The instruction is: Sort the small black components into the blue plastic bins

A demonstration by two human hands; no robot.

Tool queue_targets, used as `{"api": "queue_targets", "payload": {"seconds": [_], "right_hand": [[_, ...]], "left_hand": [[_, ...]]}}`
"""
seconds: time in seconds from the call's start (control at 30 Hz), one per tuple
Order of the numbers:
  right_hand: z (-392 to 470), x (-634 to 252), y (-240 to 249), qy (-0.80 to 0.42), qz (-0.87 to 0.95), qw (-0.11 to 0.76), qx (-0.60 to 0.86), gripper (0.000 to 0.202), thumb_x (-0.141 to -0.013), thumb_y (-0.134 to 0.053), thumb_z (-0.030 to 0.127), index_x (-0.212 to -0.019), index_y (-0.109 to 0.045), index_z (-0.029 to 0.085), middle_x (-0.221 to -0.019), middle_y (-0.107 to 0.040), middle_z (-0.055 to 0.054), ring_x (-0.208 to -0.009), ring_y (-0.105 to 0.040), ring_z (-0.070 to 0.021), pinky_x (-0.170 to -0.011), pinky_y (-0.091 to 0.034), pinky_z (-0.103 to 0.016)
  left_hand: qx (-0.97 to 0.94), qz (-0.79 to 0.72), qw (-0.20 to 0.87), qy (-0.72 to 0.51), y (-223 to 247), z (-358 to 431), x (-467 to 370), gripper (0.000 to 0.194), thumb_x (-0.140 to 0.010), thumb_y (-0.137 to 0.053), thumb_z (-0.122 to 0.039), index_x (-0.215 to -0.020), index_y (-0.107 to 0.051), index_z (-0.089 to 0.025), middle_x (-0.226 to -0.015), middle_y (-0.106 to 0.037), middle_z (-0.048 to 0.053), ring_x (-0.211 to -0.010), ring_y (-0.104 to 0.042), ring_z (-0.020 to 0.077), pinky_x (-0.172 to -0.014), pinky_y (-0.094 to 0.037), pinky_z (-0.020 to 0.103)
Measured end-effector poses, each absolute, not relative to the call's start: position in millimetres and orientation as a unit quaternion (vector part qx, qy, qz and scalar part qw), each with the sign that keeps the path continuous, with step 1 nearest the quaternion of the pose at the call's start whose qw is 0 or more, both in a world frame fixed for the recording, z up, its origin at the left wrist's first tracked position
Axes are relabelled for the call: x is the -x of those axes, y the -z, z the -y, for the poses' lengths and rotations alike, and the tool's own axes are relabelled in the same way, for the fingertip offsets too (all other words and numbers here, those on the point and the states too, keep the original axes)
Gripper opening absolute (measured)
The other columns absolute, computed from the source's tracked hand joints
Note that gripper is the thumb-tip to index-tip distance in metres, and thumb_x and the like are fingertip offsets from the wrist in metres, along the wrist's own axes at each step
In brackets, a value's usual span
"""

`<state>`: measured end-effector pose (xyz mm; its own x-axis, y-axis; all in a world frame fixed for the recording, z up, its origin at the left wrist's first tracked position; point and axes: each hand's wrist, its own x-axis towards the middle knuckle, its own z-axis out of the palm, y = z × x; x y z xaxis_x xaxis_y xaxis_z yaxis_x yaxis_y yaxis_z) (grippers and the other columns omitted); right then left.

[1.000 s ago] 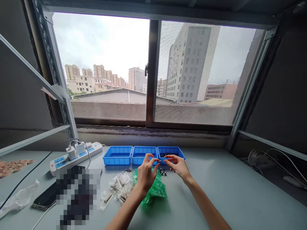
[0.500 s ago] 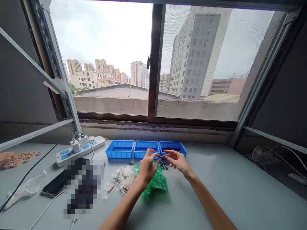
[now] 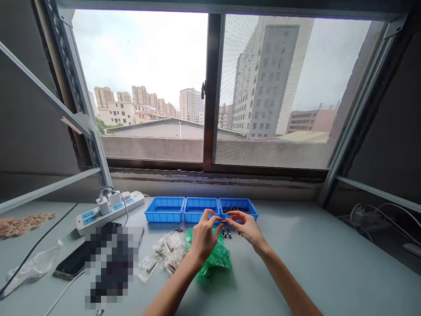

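Observation:
My left hand [image 3: 204, 235] and my right hand [image 3: 246, 227] meet fingertip to fingertip in front of the blue bins. Pinched between them is a small dark part [image 3: 223, 221], too small to name; both hands grip it. Just below the fingers, a few small black-and-silver pieces [image 3: 226, 233] lie on the table. Under my left hand and wrist sits a crumpled green plastic bag [image 3: 217, 259], partly hidden. To its left is a heap of small clear bags [image 3: 169, 248] with thin brownish pieces inside.
Three blue bins stand in a row: left bin [image 3: 164, 216], middle bin [image 3: 199, 217], and right bin [image 3: 255, 212] holding small black parts. A power strip [image 3: 131, 202], a phone [image 3: 70, 263], cables and a plastic wrapper [image 3: 34, 265] lie left. Small tan pieces [image 3: 29, 224] are at far left.
The view has tilted slightly upward, so everything sits a little lower. Both hands stay together on the small dark part. The hand at the far left has pulled back toward the edge.

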<state>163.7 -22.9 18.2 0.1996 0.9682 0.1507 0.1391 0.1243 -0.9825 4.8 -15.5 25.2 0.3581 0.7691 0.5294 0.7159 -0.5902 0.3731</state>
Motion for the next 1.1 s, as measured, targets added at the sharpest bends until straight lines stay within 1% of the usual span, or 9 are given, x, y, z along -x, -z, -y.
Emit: {"api": "queue_targets", "payload": {"seconds": [0.1, 0.27, 0.5, 0.63, 0.8, 0.93, 1.0, 1.1], "right_hand": [[20, -165, -14, -0.378, 0.515, 0.544, 0.544, 0.043, -0.056, -0.072, 0.048, -0.085, -0.070, 0.016, -0.072, -0.069, -0.004, -0.041, -0.046, -0.0081, -0.036, -0.032, -0.022], [21, -165, -13, -0.418, 0.530, 0.502, 0.541, 0.041, -0.058, -0.072, 0.046, -0.088, -0.071, 0.018, -0.081, -0.070, -0.006, -0.045, -0.049, -0.0085, -0.038, -0.032, -0.021], [23, -165, -14, -0.443, 0.532, 0.492, 0.527, 0.043, -0.060, -0.072, 0.047, -0.092, -0.071, 0.019, -0.080, -0.069, -0.005, -0.048, -0.048, -0.0076, -0.041, -0.033, -0.020], [24, -163, -15, -0.458, 0.532, 0.490, 0.517, 0.043, -0.059, -0.073, 0.046, -0.091, -0.070, 0.019, -0.076, -0.069, -0.004, -0.047, -0.046, -0.0067, -0.040, -0.032, -0.019], [23, -163, -14, -0.485, 0.519, 0.491, 0.504, 0.042, -0.057, -0.075, 0.043, -0.090, -0.067, 0.019, -0.082, -0.069, -0.004, -0.046, -0.046, -0.0054, -0.040, -0.032, -0.019], [19, -167, -12, -0.484, 0.492, 0.515, 0.509, 0.040, -0.056, -0.074, 0.041, -0.088, -0.064, 0.018, -0.085, -0.068, -0.004, -0.043, -0.044, -0.0044, -0.038, -0.031, -0.019], [16, -170, -12, -0.467, 0.469, 0.543, 0.518, 0.040, -0.056, -0.073, 0.039, -0.089, -0.063, 0.019, -0.087, -0.067, -0.004, -0.042, -0.043, -0.0041, -0.037, -0.031, -0.019], [13, -174, -12, -0.421, 0.413, 0.599, 0.542, 0.041, -0.057, -0.069, 0.039, -0.092, -0.061, 0.019, -0.088, -0.065, -0.004, -0.042, -0.043, -0.0043, -0.036, -0.030, -0.019]], "left_hand": [[-0.821, -0.449, 0.041, -0.350, -24, 15, -5, 0.015, -0.083, -0.054, -0.024, -0.094, -0.065, -0.025, -0.103, -0.055, 0.001, -0.078, -0.061, 0.0126, -0.061, -0.049, 0.021], [-0.820, -0.455, 0.058, -0.343, -25, 15, -5, 0.014, -0.081, -0.057, -0.022, -0.092, -0.065, -0.025, -0.104, -0.055, 0.001, -0.076, -0.061, 0.0121, -0.060, -0.049, 0.021], [-0.823, -0.443, 0.053, -0.351, -24, 13, -3, 0.015, -0.083, -0.054, -0.021, -0.094, -0.065, -0.025, -0.101, -0.056, 0.001, -0.077, -0.062, 0.0124, -0.060, -0.048, 0.021], [-0.823, -0.436, 0.056, -0.360, -22, 12, -2, 0.019, -0.084, -0.051, -0.019, -0.097, -0.064, -0.026, -0.102, -0.056, 0.001, -0.076, -0.062, 0.0117, -0.059, -0.048, 0.020], [-0.827, -0.415, 0.080, -0.372, -23, 12, -3, 0.019, -0.086, -0.048, -0.021, -0.093, -0.065, -0.026, -0.100, -0.056, 0.001, -0.075, -0.061, 0.0104, -0.059, -0.048, 0.019], [-0.810, -0.441, 0.067, -0.382, -25, 12, -2, 0.018, -0.086, -0.049, -0.026, -0.096, -0.064, -0.026, -0.101, -0.056, 0.001, -0.075, -0.061, 0.0114, -0.060, -0.049, 0.021], [-0.808, -0.451, 0.056, -0.374, -26, 12, -1, 0.016, -0.085, -0.051, -0.027, -0.090, -0.065, -0.024, -0.102, -0.056, 0.002, -0.076, -0.060, 0.0123, -0.061, -0.049, 0.022], [-0.820, -0.453, 0.048, -0.346, -25, 11, -1, 0.014, -0.083, -0.053, -0.024, -0.078, -0.067, -0.022, -0.103, -0.056, 0.003, -0.079, -0.060, 0.0135, -0.061, -0.049, 0.022]]}}
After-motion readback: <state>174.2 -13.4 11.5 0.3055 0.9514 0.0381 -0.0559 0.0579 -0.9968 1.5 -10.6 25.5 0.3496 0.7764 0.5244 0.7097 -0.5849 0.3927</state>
